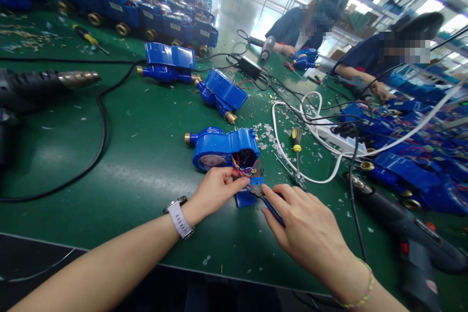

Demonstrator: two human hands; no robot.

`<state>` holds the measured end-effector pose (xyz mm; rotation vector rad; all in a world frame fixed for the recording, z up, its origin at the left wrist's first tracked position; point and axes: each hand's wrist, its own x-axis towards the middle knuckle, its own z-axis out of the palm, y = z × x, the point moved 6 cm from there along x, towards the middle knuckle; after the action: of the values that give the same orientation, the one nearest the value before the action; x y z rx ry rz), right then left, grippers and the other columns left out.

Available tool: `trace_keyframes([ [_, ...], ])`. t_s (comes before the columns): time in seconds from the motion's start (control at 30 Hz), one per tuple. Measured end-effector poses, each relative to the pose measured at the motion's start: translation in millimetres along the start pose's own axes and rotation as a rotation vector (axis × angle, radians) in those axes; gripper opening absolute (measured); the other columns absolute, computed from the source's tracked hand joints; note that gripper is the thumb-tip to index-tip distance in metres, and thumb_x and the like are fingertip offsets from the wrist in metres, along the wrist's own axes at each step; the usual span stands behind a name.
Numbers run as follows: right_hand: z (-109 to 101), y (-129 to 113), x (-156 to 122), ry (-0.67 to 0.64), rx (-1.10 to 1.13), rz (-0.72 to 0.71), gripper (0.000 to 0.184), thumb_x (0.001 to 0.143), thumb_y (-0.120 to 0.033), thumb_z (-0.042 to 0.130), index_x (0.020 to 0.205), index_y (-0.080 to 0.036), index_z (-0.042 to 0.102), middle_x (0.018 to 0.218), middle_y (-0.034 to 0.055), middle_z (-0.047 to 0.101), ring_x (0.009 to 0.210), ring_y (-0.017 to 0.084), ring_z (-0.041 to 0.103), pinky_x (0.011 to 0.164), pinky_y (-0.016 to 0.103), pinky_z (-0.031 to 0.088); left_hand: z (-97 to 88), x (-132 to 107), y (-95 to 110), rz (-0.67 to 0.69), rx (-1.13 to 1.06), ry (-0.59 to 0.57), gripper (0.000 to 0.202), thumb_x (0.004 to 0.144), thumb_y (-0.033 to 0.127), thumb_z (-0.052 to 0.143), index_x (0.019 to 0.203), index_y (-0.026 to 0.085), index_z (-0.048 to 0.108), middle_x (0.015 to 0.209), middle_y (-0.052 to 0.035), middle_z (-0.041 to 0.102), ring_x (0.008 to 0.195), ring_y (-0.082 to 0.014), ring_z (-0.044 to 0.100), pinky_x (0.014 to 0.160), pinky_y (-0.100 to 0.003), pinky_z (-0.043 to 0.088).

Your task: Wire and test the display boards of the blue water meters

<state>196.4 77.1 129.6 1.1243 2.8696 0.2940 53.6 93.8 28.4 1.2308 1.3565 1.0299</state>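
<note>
Head view, right hand (305, 229), pliers (272, 209) in grip

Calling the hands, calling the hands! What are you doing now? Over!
Right hand: blue-handled pliers at the wires. Left hand: by the coloured wires of the blue water meter. Yellow-handled screwdriver lying off to the right.

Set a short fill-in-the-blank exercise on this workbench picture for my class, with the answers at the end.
The left hand wears a ____ on its wrist.
The right hand holds pliers with ____ handles.
Coloured ____ spill from the open end of the blue meter.

Missing words: watch; blue; wires.
</note>
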Motion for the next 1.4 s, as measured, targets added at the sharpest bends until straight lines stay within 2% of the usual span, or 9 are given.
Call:
trace_keyframes([
  [0.17,1.0,4.8,-1.6,0.014,-0.010,0.019,0.032,0.086,-0.026,0.066,0.117,-0.017,0.066,0.095,0.0054,0.067,0.077,0.022,0.061,0.065,0.035,0.043,2.4,4.5,-1.7,0.019,-0.039,0.054,0.033,0.079,0.044,0.061,0.077,0.013,0.069,0.061,-0.0008,0.060,0.052,-0.0113,0.045,0.051,-0.023,0.033],
  [0.43,-4.6,-0.9,-6.4,0.066,-0.009,0.018,0.032,0.086,-0.023,0.064,0.117,-0.015,0.067,0.095,0.0068,0.067,0.078,0.023,0.058,0.067,0.036,0.040,0.8,4.1,-0.5,0.061,-0.023,0.051,0.031,0.083,0.040,0.059,0.072,0.013,0.069,0.066,-0.0039,0.067,0.060,-0.0152,0.056,0.058,-0.026,0.043],
  [0.6,-7.9,-4.0,-11.4,0.115,0.048,0.002,0.030,0.091,-0.023,0.057,0.119,-0.014,0.066,0.101,0.0086,0.066,0.083,0.023,0.058,0.072,0.035,0.040,0.5,2.8,0.8,0.065,-0.051,0.053,0.033,0.081,0.041,0.057,0.069,0.013,0.069,0.069,-0.0050,0.069,0.064,-0.0165,0.058,0.062,-0.028,0.046],
  [0.83,-15.9,9.8,-12.8,0.169,0.048,-0.011,0.029,0.090,-0.023,0.057,0.116,-0.014,0.066,0.099,0.0097,0.066,0.082,0.025,0.060,0.071,0.037,0.044,-0.2,3.1,3.3,0.048,-0.117,0.045,0.024,0.077,0.034,0.060,0.066,0.014,0.066,0.071,-0.0040,0.070,0.066,-0.0150,0.060,0.067,-0.028,0.048],
  [0.9,-18.2,15.4,-12.8,0.167,0.051,-0.015,0.030,0.091,-0.025,0.054,0.117,-0.015,0.066,0.100,0.0102,0.066,0.082,0.025,0.061,0.070,0.037,0.046,1.9,2.7,3.5,0.036,-0.146,0.015,0.023,0.076,0.036,0.063,0.069,0.014,0.066,0.072,-0.0041,0.070,0.067,-0.0148,0.060,0.066,-0.028,0.049],
  [1.03,-18.5,29.6,-18.2,0.145,0.129,-0.006,0.032,0.096,-0.031,0.047,0.118,-0.017,0.065,0.104,0.0096,0.066,0.084,0.025,0.063,0.071,0.038,0.050,5.6,1.1,0.4,-0.008,-0.112,-0.033,0.027,0.076,0.038,0.069,0.087,0.013,0.068,0.067,-0.0022,0.067,0.060,-0.0134,0.057,0.056,-0.025,0.046],
  [1.2,1.9,68.6,-35.7,0.155,0.246,0.173,0.037,0.097,-0.042,0.046,0.121,-0.020,0.063,0.111,0.0083,0.066,0.095,0.025,0.064,0.079,0.039,0.053,4.9,1.1,-3.2,-0.016,-0.092,-0.037,0.025,0.076,0.037,0.070,0.085,0.014,0.069,0.066,-0.0030,0.066,0.059,-0.0134,0.055,0.051,-0.024,0.042],
  [1.33,39.5,110.0,-54.4,0.121,0.145,0.401,0.044,0.095,-0.046,0.043,0.118,-0.016,0.065,0.110,0.0114,0.067,0.092,0.030,0.066,0.075,0.044,0.055,6.3,1.7,-5.2,-0.050,-0.165,-0.064,0.021,0.076,0.034,0.067,0.079,0.013,0.067,0.071,-0.0030,0.067,0.060,-0.0120,0.055,0.053,-0.023,0.042],
  [1.4,60.0,126.5,-63.0,0.071,0.066,0.483,0.046,0.095,-0.046,0.042,0.117,-0.013,0.065,0.109,0.0137,0.067,0.089,0.033,0.066,0.073,0.048,0.055,5.7,2.1,-6.1,-0.054,-0.155,-0.053,0.022,0.076,0.034,0.064,0.072,0.013,0.064,0.065,-0.0011,0.063,0.055,-0.0100,0.050,0.050,-0.022,0.038],
])
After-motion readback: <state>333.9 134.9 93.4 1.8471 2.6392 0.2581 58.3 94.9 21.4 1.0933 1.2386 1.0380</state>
